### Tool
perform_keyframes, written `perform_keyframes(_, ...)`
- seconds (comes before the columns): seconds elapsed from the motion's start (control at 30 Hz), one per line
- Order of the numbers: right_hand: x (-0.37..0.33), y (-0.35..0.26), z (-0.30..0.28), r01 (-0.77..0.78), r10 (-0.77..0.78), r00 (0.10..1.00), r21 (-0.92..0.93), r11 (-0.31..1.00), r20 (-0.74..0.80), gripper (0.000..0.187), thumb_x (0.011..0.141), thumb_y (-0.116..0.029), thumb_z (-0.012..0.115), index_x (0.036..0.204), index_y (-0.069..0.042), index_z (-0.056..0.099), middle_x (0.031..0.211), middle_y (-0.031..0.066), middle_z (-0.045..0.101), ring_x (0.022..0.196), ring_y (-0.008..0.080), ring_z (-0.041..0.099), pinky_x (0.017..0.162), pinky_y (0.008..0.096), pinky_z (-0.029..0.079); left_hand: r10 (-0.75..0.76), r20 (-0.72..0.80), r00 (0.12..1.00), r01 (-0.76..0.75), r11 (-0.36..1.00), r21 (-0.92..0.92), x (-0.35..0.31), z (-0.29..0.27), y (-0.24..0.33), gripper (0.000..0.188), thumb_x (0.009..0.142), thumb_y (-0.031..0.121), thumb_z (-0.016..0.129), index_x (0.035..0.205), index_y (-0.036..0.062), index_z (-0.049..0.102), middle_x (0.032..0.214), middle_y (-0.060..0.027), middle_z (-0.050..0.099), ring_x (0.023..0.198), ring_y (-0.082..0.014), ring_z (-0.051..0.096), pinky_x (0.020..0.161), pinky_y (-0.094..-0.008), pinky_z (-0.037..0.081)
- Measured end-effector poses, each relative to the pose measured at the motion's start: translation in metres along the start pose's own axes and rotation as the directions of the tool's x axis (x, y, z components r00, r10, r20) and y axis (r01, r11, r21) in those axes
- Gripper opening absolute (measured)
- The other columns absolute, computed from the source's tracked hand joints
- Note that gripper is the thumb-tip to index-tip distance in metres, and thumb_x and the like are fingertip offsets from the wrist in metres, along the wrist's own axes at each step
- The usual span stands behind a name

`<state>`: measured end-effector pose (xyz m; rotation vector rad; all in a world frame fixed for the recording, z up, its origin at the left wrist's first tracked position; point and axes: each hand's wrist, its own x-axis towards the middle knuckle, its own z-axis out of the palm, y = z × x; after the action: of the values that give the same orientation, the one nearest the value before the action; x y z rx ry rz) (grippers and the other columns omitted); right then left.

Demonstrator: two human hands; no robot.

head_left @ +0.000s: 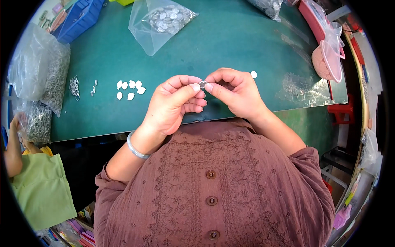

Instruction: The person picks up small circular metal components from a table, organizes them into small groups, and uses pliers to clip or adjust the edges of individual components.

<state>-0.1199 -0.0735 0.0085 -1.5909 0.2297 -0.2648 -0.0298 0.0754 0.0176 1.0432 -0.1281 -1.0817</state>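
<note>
Between my left hand (175, 96) and my right hand (240, 92), just over the table's near edge, is a small round silver disc (202, 84). The thumb and forefinger of each hand pinch it from opposite sides. The other left fingers are loosely curled below it. Several pale round charms (131, 85) with small loops lie on the table left of my left hand. One more pale charm (253, 74) lies just past my right hand. Farther left are a little heap of silver key-ring chains (74, 87) and a smaller cluster of metal links (94, 88).
An open plastic bag of silver discs (168, 19) lies at the far side of the green table (230, 39). Bags of metal rings (53, 74) and a blue bin (78, 19) stand left. A pink basket (323, 61) sits right. Another person's arm (13, 146) is at lower left.
</note>
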Motion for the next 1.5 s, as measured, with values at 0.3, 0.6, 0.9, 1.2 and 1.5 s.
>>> perform_keyframes(0.3, -0.001, -0.004, 0.0, -0.175, 0.169, 0.984, 0.136, 0.975, 0.05, 0.014, 0.08, -0.011, 0.06, 0.083, 0.002, 0.062, 0.07, -0.0006, 0.058, 0.062, 0.0031, 0.048, 0.057, 0.0179, 0.04, 0.046, -0.021, 0.999, -0.044, 0.992, 0.12, 0.001, -0.006, -0.005, 0.014, 0.081, 0.012, 0.059, 0.089, 0.0013, 0.058, 0.075, -0.0038, 0.06, 0.06, -0.0091, 0.056, 0.053, -0.0192, 0.043)
perform_keyframes(0.6, 0.0, -0.01, -0.008, -0.265, 0.246, 0.956, 0.112, 0.958, 0.158, 0.017, 0.084, -0.016, 0.056, 0.088, -0.001, 0.062, 0.076, 0.0016, 0.06, 0.068, 0.0066, 0.052, 0.064, 0.0205, 0.043, 0.191, 0.016, 0.982, -0.185, 0.926, 0.33, -0.001, 0.003, -0.007, 0.011, 0.085, 0.01, 0.054, 0.089, 0.0005, 0.057, 0.079, -0.004, 0.06, 0.066, -0.0105, 0.058, 0.06, -0.0214, 0.047)
perform_keyframes(0.9, -0.002, -0.011, -0.01, -0.277, 0.252, 0.954, 0.156, 0.948, 0.163, 0.016, 0.081, -0.015, 0.059, 0.084, 0.0, 0.063, 0.07, -0.0007, 0.058, 0.063, 0.0048, 0.049, 0.06, 0.0184, 0.041, 0.236, 0.031, 0.971, -0.226, 0.874, 0.431, -0.001, 0.004, -0.008, 0.011, 0.084, 0.008, 0.056, 0.09, -0.0001, 0.058, 0.078, -0.0025, 0.06, 0.066, -0.0082, 0.056, 0.06, -0.0201, 0.046)
perform_keyframes(1.2, -0.004, -0.008, -0.011, -0.277, 0.252, 0.954, 0.153, 0.949, 0.165, 0.015, 0.082, -0.013, 0.058, 0.085, 0.001, 0.062, 0.07, -0.001, 0.058, 0.063, 0.0039, 0.048, 0.059, 0.0185, 0.041, 0.297, 0.071, 0.952, -0.297, 0.848, 0.44, -0.001, 0.004, -0.012, 0.01, 0.084, 0.008, 0.056, 0.09, 0.0003, 0.057, 0.078, -0.0021, 0.059, 0.067, -0.0077, 0.055, 0.06, -0.0196, 0.045)
perform_keyframes(1.5, -0.006, -0.002, -0.012, -0.102, 0.082, 0.982, 0.117, 0.988, 0.17, 0.01, 0.083, -0.008, 0.056, 0.086, 0.001, 0.06, 0.076, -0.0011, 0.058, 0.07, 0.0052, 0.05, 0.064, 0.0196, 0.041, -0.023, 0.118, 0.993, 0.011, 0.995, 0.101, 0.0, -0.003, -0.006, 0.011, 0.084, 0.01, 0.056, 0.091, 0.0019, 0.054, 0.077, -0.0066, 0.059, 0.07, -0.013, 0.06, 0.061, -0.0224, 0.049)
